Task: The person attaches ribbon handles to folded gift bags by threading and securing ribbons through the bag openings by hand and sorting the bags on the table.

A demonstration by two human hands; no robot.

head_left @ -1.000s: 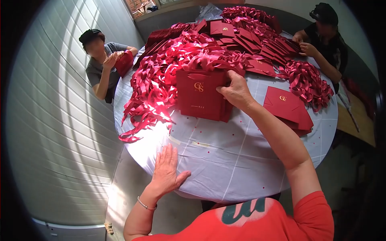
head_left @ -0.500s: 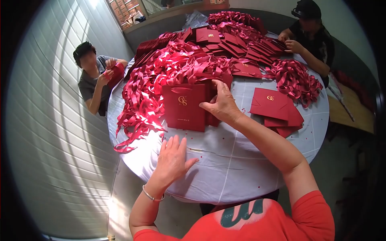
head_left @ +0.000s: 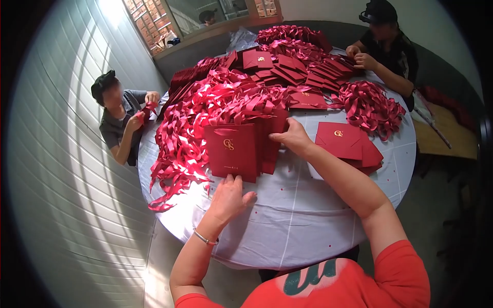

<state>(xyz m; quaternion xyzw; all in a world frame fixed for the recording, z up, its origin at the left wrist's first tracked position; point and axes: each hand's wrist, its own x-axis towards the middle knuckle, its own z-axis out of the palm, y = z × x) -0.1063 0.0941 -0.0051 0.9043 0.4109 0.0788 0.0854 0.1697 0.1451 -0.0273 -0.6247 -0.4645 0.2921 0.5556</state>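
A dark red paper gift bag (head_left: 232,152) with a gold monogram stands upright before me, with more red bags (head_left: 269,149) close behind it. The fingertips of my left hand (head_left: 230,199) are at the front bag's bottom edge; the thumb is spread away and the hand is open. At the right side of the group, my right hand (head_left: 295,137) pinches the edge of a rear bag, thumb in front and fingers partly hidden behind. A large heap of shiny red ribbons (head_left: 205,102) lies behind and to the left of the bags.
Flat red bags (head_left: 339,141) lie stacked at the right on the white tablecloth (head_left: 308,226). Another ribbon pile (head_left: 370,108) and many bags (head_left: 292,66) are farther back. One person (head_left: 120,113) sits at the left, another (head_left: 387,51) at the back right, both handling things.
My left hand has come up to the front bag's bottom edge. My right hand has moved from the bags' top down along their right side. The view has tilted slightly.
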